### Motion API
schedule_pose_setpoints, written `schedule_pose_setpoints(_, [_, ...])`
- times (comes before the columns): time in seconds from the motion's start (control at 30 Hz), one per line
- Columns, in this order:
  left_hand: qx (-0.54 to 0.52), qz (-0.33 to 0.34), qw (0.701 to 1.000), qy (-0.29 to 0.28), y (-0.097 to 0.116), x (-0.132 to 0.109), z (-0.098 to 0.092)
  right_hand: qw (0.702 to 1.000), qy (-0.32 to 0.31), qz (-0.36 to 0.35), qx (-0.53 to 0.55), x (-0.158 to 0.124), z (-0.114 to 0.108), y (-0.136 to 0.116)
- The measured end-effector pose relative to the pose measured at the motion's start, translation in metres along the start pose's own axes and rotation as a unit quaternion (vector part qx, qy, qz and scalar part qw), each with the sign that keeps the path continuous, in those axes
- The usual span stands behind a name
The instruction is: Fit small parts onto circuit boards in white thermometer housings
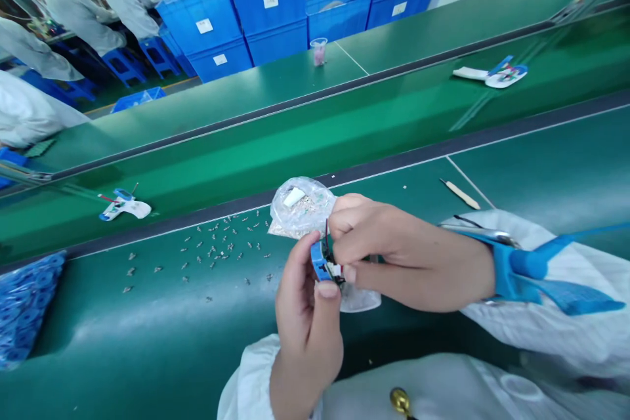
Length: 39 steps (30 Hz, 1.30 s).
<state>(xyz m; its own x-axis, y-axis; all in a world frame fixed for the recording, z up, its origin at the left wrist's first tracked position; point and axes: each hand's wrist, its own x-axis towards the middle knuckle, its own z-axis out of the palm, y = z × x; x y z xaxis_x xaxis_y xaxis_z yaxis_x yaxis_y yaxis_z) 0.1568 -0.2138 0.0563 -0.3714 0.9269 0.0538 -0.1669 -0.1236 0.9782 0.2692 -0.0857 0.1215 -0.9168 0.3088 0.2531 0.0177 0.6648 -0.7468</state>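
Pinching blue wired part (319, 261) between left hand (308, 321) and right hand (403, 256), fingers closed, with many metal bits (211, 246) left loose on green mat (147, 321), more in plastic bag (300, 207).

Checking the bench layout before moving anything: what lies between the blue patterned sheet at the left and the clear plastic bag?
In the head view, scattered small metal parts lie on the green bench mat between the blue patterned sheet and the clear plastic bag.

The right hand (403, 256) and left hand (308, 321) cover most of a small blue-and-white part (320, 261), so its shape cannot be told. They also hide some of a clear plastic bag (300, 210), whose contents are too small to make out. Metal bits (211, 249) left of the hands are too small to identify, and a blue patterned item (24, 308) is cut off by the picture's edge.
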Motion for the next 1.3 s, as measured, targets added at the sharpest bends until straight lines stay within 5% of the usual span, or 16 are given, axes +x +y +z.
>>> schedule_pose_setpoints(0.27, [-0.021,-0.019,0.999,-0.016,0.009,-0.003,0.0,0.996,-0.077,0.014,0.033,0.003,-0.01,-0.006])
schedule_pose_setpoints(0.57, [-0.023,-0.027,0.998,-0.048,0.011,-0.001,-0.003,0.995,-0.096,0.038,0.014,-0.001,-0.011,-0.008])
schedule_pose_setpoints(0.83, [0.097,0.04,0.992,-0.064,0.01,0.0,-0.009,0.986,-0.133,0.048,-0.094,0.001,-0.015,-0.015])
schedule_pose_setpoints(1.03, [0.227,0.078,0.966,-0.097,0.015,0.001,-0.014,0.968,-0.186,0.065,-0.154,0.003,-0.018,-0.02])
schedule_pose_setpoints(1.3, [0.429,0.112,0.888,-0.118,0.023,-0.004,-0.01,0.969,-0.192,0.076,-0.136,0.006,-0.013,-0.017])
